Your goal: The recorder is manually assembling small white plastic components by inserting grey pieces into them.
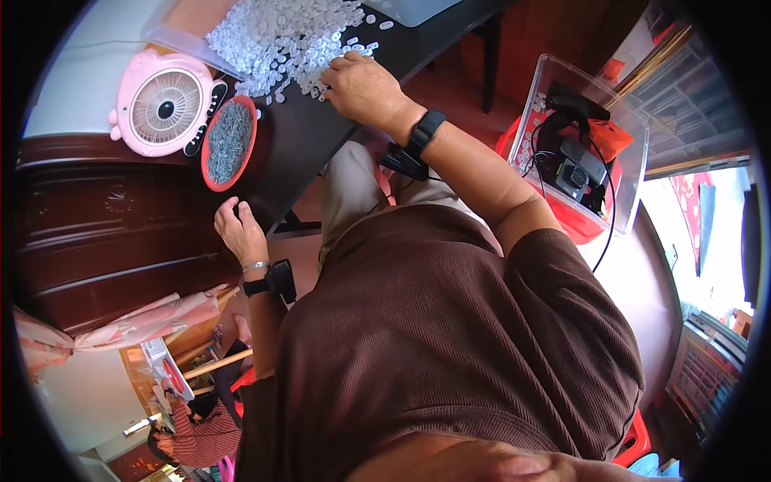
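On the dark table lies a heap of small white oval plastic pieces (273,40). My right hand (365,88) rests at the near edge of that heap, its fingers curled down among the pieces; whatever they grip is hidden. Left of it stands a red oval dish (251,153) filled with small grey metal pieces, too fine to name. My left hand (241,231) is just below this dish, over the table's near edge. Its fingers are bent in toward the thumb, and anything between them is too small to make out.
A pink fan (132,132) stands beside the red dish. Behind the heap are a clear plastic tray (181,36) and a pale translucent container (414,10). To my right sits a clear bin (634,132) with cables and devices. Another person (205,434) appears at lower left.
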### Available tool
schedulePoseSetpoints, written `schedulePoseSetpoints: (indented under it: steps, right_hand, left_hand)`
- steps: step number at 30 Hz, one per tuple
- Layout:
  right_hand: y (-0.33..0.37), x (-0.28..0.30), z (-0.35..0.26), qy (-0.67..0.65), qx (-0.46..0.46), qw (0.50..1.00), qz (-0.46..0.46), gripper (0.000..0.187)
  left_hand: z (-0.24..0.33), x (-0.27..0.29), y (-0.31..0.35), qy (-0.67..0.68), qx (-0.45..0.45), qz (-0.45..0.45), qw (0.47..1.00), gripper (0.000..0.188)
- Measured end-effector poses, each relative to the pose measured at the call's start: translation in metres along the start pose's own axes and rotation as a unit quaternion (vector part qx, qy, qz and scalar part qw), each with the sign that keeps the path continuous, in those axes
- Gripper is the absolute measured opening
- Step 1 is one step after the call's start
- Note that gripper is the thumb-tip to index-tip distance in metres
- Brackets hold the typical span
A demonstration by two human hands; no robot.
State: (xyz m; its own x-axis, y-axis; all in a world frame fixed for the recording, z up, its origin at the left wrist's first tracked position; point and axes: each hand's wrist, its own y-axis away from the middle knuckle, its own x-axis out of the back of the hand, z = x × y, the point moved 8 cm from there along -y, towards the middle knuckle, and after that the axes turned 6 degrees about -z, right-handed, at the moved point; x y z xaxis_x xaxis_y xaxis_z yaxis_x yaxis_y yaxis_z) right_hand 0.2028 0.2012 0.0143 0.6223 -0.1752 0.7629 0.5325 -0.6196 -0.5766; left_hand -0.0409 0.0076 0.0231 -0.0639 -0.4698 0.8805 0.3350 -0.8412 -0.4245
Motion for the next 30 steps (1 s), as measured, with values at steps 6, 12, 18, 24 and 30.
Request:
schedulePoseSetpoints:
  steps: [6, 12, 18, 24, 30]
  right_hand:
    - [-0.003, 0.003, -0.005, -0.005, -0.006, 1.0, 0.001, 0.032]
    - [-0.007, -0.01, -0.007, -0.006, 0.043, 0.998, -0.035, 0.028]
    - [-0.011, -0.008, -0.013, -0.021, 0.082, 0.996, -0.018, 0.02]
    - [-0.011, -0.001, -0.01, -0.072, 0.051, 0.996, 0.002, 0.014]
    - [-0.009, 0.007, -0.006, -0.009, -0.025, 1.0, 0.002, 0.014]
  left_hand:
    - [-0.002, -0.002, 0.0, -0.012, 0.004, 0.002, 1.0, 0.023]
    - [0.0, -0.001, 0.002, -0.007, -0.006, 0.006, 1.0, 0.021]
    - [0.0, -0.001, 0.003, -0.016, 0.015, 0.01, 1.0, 0.02]
    - [0.002, 0.001, 0.005, -0.018, 0.014, 0.014, 1.0, 0.019]
    - [0.005, 0.003, 0.004, -0.015, 0.017, 0.014, 1.0, 0.017]
